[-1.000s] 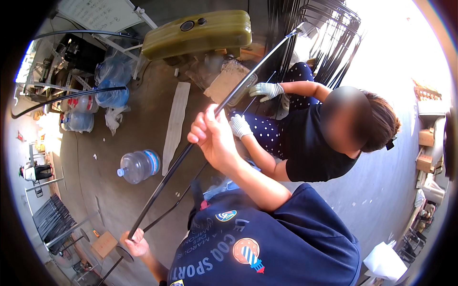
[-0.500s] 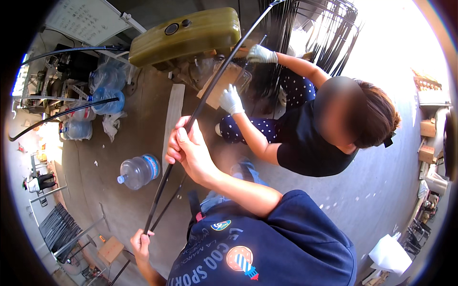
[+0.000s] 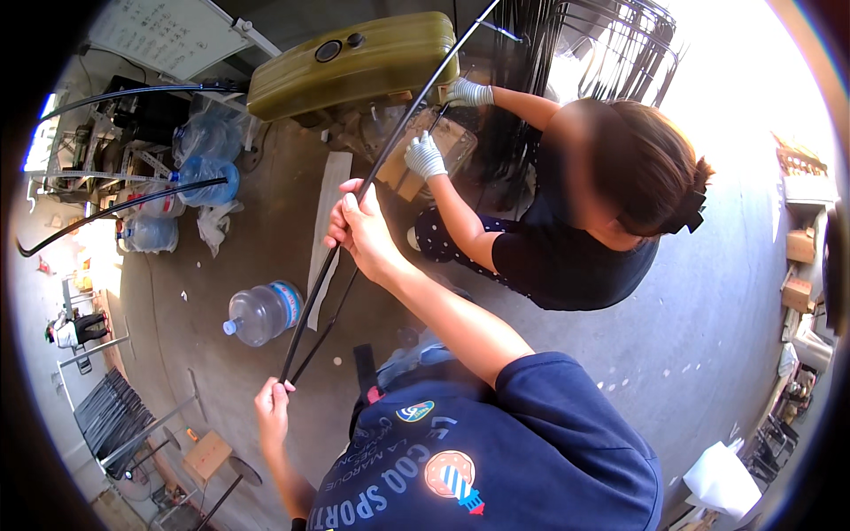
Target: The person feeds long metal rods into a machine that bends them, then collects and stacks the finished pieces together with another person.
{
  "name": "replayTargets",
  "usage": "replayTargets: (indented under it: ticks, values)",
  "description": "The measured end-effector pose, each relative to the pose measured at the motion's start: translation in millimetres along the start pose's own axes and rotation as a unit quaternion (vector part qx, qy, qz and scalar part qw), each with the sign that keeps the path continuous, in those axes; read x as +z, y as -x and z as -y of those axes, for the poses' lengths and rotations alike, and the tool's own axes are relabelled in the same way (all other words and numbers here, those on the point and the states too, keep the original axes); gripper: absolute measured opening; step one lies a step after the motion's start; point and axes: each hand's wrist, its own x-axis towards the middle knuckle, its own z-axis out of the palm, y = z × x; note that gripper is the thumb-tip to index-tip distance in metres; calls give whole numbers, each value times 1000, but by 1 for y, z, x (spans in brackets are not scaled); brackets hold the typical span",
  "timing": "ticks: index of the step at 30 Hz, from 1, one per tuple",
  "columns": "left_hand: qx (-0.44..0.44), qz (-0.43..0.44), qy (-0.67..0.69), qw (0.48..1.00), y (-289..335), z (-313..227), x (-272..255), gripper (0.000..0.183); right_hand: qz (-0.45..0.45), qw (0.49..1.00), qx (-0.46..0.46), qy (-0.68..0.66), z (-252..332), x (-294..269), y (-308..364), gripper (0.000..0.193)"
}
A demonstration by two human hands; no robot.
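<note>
A long thin black rod slants from the top edge of the head view down to the lower left. My right hand is closed around it near the middle of the picture. Lower down, my left hand pinches its bottom end. A second, thinner black length runs up from that same end, behind the first. Whether the two are one bent piece I cannot tell. Across from me a co-worker in white gloves holds a thin dark piece near a brown board.
An olive-green tank stands at the far side, beside a rack of black rods. A clear water bottle lies on the floor by a pale strip. Curved black bars jut in from the left. A cardboard box sits lower left.
Both my hands have moved away from me with the rod, up the picture and slightly right. The co-worker has leaned left, and their gloved hands have come closer together.
</note>
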Motion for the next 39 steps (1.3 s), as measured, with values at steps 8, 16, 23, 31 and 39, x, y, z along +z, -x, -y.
replayTargets:
  ticks: [8, 16, 23, 31, 39]
  values:
    - [-34, 22, 20, 999, -11, 2, 15, 29, -15, 998, 21, 63, -11, -14, -22, 8]
    - [-64, 0, -24, 998, -12, -11, 34, 17, -7, 994, 27, 107, -14, -16, -26, 8]
    - [-72, 10, -27, 997, -8, -4, 39, 19, -6, 991, 36, 132, -22, -24, -23, 9]
    - [-43, 4, -2, 999, -8, -4, 45, 18, -37, 987, 32, 151, -22, -25, -22, 10]
    - [-45, -7, 10, 999, -7, -4, 49, 18, -31, 989, 28, 141, -24, -29, -24, 9]
